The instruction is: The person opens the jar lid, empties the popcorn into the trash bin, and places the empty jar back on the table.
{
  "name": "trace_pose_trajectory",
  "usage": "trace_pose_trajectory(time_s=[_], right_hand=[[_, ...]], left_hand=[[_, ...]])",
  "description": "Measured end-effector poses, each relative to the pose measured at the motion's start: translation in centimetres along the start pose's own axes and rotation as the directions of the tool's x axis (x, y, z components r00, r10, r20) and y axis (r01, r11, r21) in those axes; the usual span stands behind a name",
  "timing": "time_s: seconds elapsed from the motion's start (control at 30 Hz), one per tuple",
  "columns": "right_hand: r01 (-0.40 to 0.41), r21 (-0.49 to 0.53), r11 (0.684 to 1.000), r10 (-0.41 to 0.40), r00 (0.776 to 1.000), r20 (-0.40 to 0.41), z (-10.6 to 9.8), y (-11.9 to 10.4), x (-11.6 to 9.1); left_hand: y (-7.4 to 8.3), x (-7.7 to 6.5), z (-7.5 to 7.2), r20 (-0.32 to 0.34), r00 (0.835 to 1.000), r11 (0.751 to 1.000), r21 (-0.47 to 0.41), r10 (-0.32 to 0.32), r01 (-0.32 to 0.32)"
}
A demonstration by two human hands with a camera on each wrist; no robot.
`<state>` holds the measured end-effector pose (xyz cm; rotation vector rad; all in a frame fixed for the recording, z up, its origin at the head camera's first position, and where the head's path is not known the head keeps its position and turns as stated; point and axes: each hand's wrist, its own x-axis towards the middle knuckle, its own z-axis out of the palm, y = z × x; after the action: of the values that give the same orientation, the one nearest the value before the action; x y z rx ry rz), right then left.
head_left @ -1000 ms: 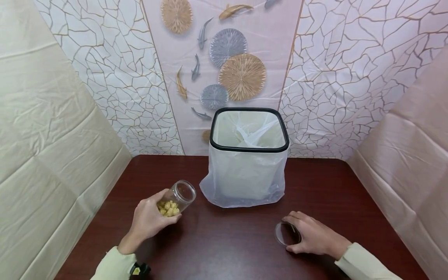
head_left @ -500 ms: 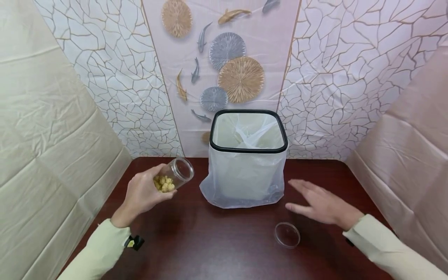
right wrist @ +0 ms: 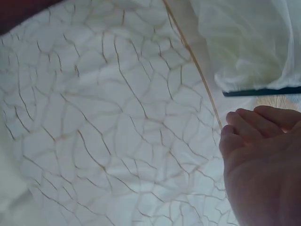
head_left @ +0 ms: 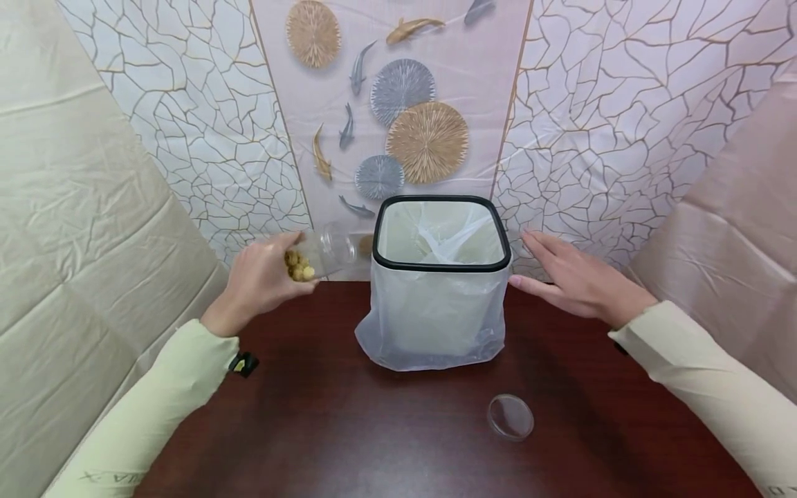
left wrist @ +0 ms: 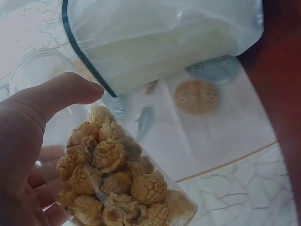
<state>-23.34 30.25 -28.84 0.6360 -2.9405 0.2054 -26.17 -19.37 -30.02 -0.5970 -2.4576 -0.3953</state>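
Red-brown table (head_left: 349, 429), crackle-pattern wall (head_left: 230, 138); my left hand (head_left: 258, 280) grips the jar (head_left: 319, 253), right hand (head_left: 575, 280) spread, lid (head_left: 510, 417) only in head view.

Your left hand (left wrist: 26, 122) grips a clear, round-mouthed cylindrical jar (left wrist: 66, 125) holding golden-brown popcorn (left wrist: 113, 174); near it is a dark-rimmed white bin (left wrist: 88, 59) covered by a translucent plastic bag (left wrist: 216, 30).

Faint lettering (head_left: 112, 477) on the left sleeve (head_left: 149, 398) and right sleeve (head_left: 697, 384) (the latter at the frame's edge) cannot be read.
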Motion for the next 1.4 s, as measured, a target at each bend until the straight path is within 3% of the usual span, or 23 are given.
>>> trace_pose_trajectory(time_s=[0.17,0.4,0.9,1.03,1.4], right_hand=[[0.047,-0.016,0.999,-0.047,0.999,0.003,-1.4,-0.5,1.9],[0.099,-0.043,0.994,-0.098,0.995,0.018,-1.8,-1.6,4.2],[0.059,-0.014,0.998,-0.058,0.996,0.071,0.4,-1.9,5.4],[0.056,-0.004,0.998,-0.056,0.997,0.049,0.9,-1.7,5.3],[0.05,-0.001,0.999,-0.05,0.998,0.046,1.0,-1.8,5.2]], left_hand=[[1.1,2.5,-0.9,0.01,0.999,0.999,0.023,0.036,-0.036],[2.5,5.3,-1.6,0.013,0.995,0.993,0.059,0.097,-0.097],[4.2,8.5,-0.9,-0.004,0.975,0.962,0.162,0.223,-0.22],[4.5,9.0,-0.4,-0.006,0.96,0.941,0.202,0.279,-0.272],[5.2,10.0,0.6,-0.046,0.896,0.86,0.308,0.442,-0.408]])
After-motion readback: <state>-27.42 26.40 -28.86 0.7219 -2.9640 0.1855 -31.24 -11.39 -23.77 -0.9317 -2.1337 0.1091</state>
